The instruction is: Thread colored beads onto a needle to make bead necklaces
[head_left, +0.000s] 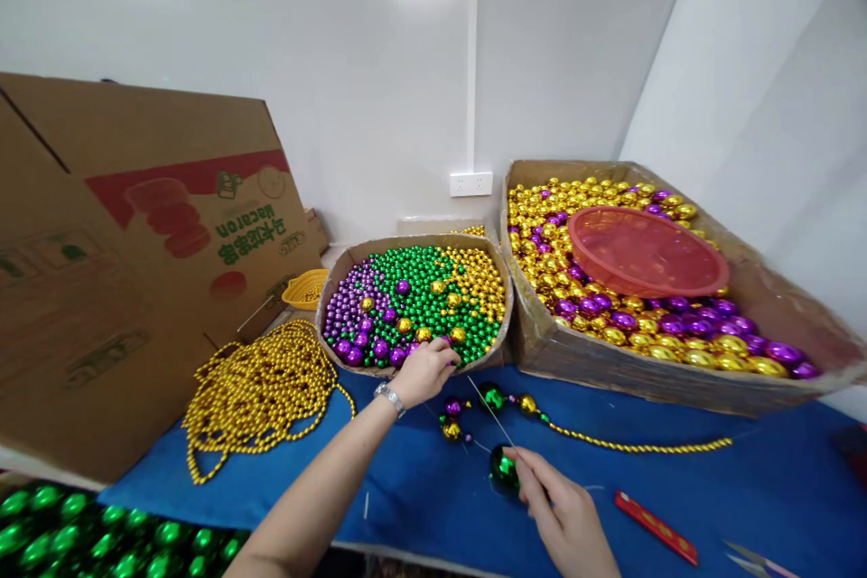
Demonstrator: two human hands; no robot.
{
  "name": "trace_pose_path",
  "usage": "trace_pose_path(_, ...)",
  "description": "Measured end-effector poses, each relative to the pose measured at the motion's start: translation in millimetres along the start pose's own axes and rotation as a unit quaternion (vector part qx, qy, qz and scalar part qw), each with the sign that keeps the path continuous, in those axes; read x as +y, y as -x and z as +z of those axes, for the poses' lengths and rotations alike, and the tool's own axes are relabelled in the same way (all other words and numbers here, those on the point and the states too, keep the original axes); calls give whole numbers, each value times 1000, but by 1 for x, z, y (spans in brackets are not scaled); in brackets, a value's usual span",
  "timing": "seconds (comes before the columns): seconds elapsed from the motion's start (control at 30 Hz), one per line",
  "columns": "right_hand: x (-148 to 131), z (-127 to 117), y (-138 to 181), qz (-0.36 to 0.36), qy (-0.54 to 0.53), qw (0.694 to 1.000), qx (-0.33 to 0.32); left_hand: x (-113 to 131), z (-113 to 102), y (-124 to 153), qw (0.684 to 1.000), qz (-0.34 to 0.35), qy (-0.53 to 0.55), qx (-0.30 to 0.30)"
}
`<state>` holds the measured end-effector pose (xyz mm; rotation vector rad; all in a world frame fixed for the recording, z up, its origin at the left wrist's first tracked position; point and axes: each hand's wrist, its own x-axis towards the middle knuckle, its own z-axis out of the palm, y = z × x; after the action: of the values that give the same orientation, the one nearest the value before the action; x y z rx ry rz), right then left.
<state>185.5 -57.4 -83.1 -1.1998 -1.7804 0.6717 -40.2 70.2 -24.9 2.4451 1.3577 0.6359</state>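
Observation:
My left hand [428,370], with a watch on its wrist, reaches to the near rim of a cardboard box [505,334] of small purple, green and gold beads [420,289]. Its fingers are bent together at the beads; what they hold is hidden. In my right hand [559,501], thumb and fingers pinch a long thin needle [493,415] that points up toward the box. Beside those fingertips is a large green ball bead [503,468]. A partly strung garland [629,445] of gold beads, with larger green, gold and purple balls [452,427], lies on the blue cloth.
A gold bead-string heap [264,388] lies left, near a yellow basket [302,291] and a large carton [169,271]. On the right, a big box [575,370] of gold and purple balls holds a red basket [650,253]. A red cutter [656,528] and scissors [759,560] lie front right.

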Motion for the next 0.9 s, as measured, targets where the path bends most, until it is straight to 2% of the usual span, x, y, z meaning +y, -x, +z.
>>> trace_pose_path(0.07, 0, 0, 1, -18, 20, 1000, 10, 3, -3, 5, 986, -64, 141, 59)
trace_pose_path(0.1, 1, 0, 2, -32, 32, 999, 15, 6, -5, 9, 959, -106, 248, 89)
trace_pose_path(0.17, 2, 0, 2, -61, 54, 997, 20, 13, -9, 19, 858, -175, 466, 123)
trace_pose_path(0.23, 3, 1, 2, -85, 69, 994, 21, 22, -12, 28, 749, -201, 619, 124)
trace_pose_path(0.27, 3, 2, 2, -96, 75, 992, 22, 26, -13, 33, 712, -201, 662, 120)
trace_pose_path(0.33, 4, 3, 1, -110, 86, 990, 27, 32, -14, 39, 671, -201, 705, 113)
trace_pose_path(0.4, 4, 4, 1, -121, 95, 988, 27, 35, -12, 43, 655, -204, 719, 112)
trace_pose_path(0.5, 3, 5, 1, -133, 104, 985, 27, 37, -9, 44, 650, -211, 721, 118)
trace_pose_path(0.77, 2, 5, 3, -141, 124, 982, 36, 49, -1, 52, 691, -190, 687, 122)
trace_pose_path(0.9, 1, 4, 3, -145, 121, 982, 30, 50, 0, 53, 669, -207, 701, 137)
